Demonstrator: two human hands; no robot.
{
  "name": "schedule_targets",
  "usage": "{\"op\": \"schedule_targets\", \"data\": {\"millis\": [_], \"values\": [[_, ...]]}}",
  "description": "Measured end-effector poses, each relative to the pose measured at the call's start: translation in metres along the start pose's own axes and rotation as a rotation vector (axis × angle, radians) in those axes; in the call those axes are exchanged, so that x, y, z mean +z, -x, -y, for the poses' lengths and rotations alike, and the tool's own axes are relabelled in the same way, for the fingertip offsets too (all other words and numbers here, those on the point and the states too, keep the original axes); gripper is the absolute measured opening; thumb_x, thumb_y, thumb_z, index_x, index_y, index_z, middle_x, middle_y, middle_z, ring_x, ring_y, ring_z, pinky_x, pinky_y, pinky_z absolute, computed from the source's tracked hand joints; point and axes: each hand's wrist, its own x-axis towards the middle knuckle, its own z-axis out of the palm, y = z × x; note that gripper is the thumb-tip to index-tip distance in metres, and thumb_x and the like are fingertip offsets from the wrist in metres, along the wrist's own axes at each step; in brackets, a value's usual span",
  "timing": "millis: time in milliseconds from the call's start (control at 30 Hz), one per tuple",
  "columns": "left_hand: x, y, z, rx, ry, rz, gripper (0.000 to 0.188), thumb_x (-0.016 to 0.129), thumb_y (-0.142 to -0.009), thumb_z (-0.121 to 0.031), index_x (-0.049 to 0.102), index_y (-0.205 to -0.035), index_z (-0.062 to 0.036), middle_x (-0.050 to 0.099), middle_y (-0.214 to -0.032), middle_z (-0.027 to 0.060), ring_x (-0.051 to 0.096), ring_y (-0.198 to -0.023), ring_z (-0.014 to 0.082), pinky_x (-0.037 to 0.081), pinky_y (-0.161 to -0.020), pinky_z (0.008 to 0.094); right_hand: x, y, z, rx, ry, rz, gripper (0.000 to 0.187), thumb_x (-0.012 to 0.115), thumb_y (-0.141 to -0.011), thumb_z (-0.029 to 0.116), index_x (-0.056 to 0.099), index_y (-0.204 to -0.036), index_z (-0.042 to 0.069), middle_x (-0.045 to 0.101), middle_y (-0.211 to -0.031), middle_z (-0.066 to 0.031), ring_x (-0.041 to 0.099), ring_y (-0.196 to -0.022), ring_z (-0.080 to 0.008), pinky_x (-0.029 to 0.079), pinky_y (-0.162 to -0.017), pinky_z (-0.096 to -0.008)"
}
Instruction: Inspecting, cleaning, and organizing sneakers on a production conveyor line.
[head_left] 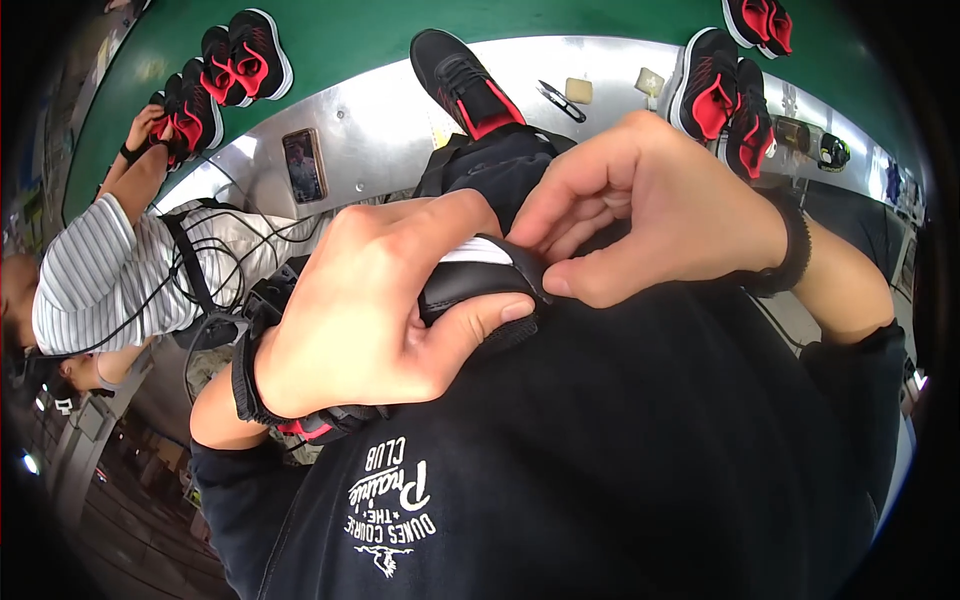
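Note:
My left hand [365, 300] is wrapped round a black shoe [460, 283] held close to my chest, its thumb pressed along the near side. A white strip shows on the shoe, and most of the rest lies hidden under the hand. A bit of red [305, 430] peeks out below my left wrist. At the shoe's right end, the thumb and fingertips of my right hand [650, 225] pinch its edge; anything smaller between them cannot be made out.
A black and red shoe [463, 85] rests on the metal table edge [370, 130] ahead. Nearby lie thread snips [562, 101], a yellowish block [579, 91] and a phone [305, 165]. Several shoes [712, 85] stand on the green surface [350, 30]. A co-worker in a striped shirt [95, 275] handles shoes at left.

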Motion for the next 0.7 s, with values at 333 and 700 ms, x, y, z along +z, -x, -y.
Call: {"op": "schedule_targets", "data": {"millis": [333,700], "values": [[-0.016,-0.009,0.013,0.165,-0.085,0.061,0.054,0.085,-0.057,-0.032,0.057,-0.091,0.0005,0.063,-0.078,0.0111,0.064,-0.066,0.0283,0.048,-0.061,0.0309,-0.007,-0.015,-0.013,-0.219,0.101,0.007,0.014,0.067,-0.075,-0.001,0.067,-0.089,-0.003,0.067,-0.083,-0.0060,0.062,-0.075,-0.0088,0.051,-0.070,-0.0228],[-0.069,0.035,0.118,-0.275,0.187,-0.659,0.026,0.065,-0.085,-0.026,0.061,-0.090,-0.0010,0.061,-0.079,0.0006,0.056,-0.074,0.0077,0.046,-0.068,0.0241,-0.086,-0.118,-0.142,-0.223,0.758,-0.373,0.021,0.065,-0.076,0.006,0.063,-0.097,0.001,0.065,-0.087,-0.0116,0.064,-0.081,-0.0224,0.050,-0.076,-0.0310]]}}
